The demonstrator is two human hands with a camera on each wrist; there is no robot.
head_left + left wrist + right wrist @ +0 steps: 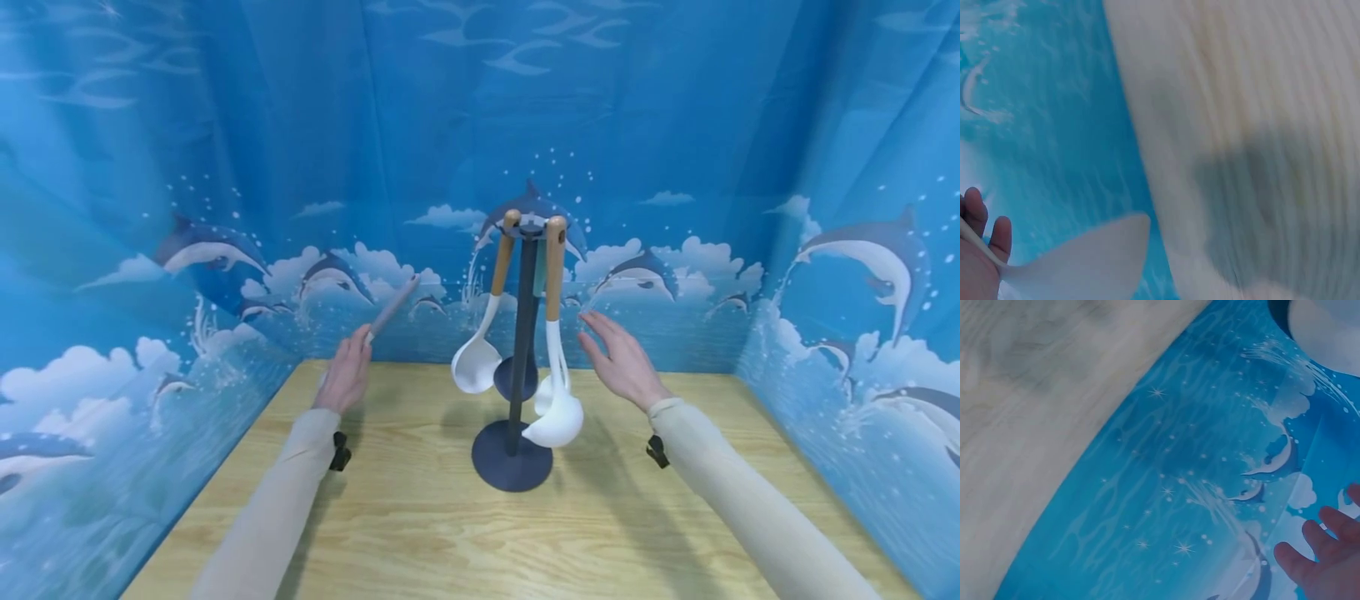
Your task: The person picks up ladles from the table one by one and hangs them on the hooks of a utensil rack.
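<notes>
My left hand grips a white spatula near its neck, left of a dark utensil stand. In the head view a slim part of it slants up and right from my fingers; the flared blade shows in the left wrist view. On the stand hang a white ladle and a second white ladle, both with wooden handles, and a dark-headed utensil. Just right of the stand, my right hand holds nothing, its fingers extended toward the hanging utensils.
The stand's round base rests on a wood-grain table. Blue dolphin-print curtains enclose the back and both sides. Another white utensil head hangs partly hidden behind the front ladle.
</notes>
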